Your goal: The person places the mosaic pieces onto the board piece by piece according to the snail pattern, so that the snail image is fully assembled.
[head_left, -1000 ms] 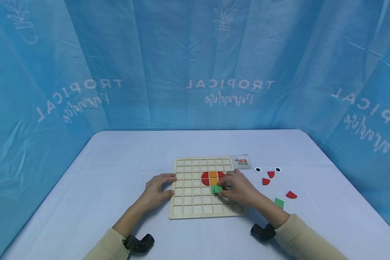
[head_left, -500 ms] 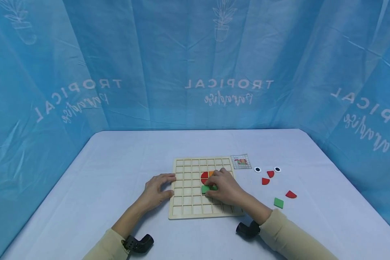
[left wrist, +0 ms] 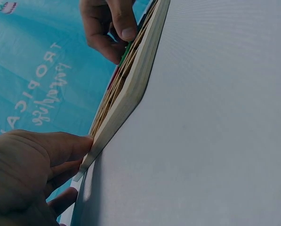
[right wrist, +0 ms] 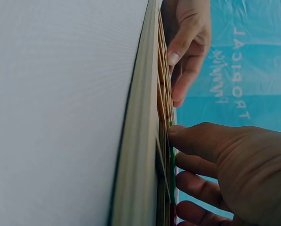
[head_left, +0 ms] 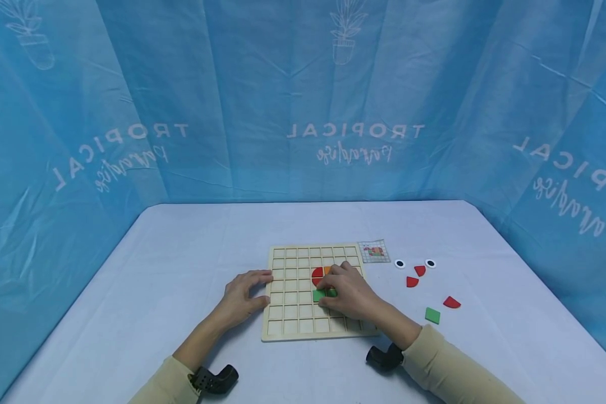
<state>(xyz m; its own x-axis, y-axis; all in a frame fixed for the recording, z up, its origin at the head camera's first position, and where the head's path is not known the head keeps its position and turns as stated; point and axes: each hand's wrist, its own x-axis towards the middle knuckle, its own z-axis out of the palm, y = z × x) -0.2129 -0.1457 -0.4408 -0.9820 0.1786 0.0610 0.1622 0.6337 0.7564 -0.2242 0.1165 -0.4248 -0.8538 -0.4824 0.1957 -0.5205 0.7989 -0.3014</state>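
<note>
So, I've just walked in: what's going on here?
A person is working with a wooden grid board. The right hand pinches a green piece at the grid, beside red and orange pieces; whether it is fully seated is unclear. The left hand touches the board's left edge. To the board's right, two eye discs, three red wedges and a green square lie on the table. A picture card is by the far right corner.

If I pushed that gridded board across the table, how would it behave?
The gridded board would probably stay stiff, as its edge looks fairly thick in the wrist views. It would likely slide rather than tip, lying broad and flat on the table. The red pieces on it may ride along, since they sit within its raised grid.
</note>
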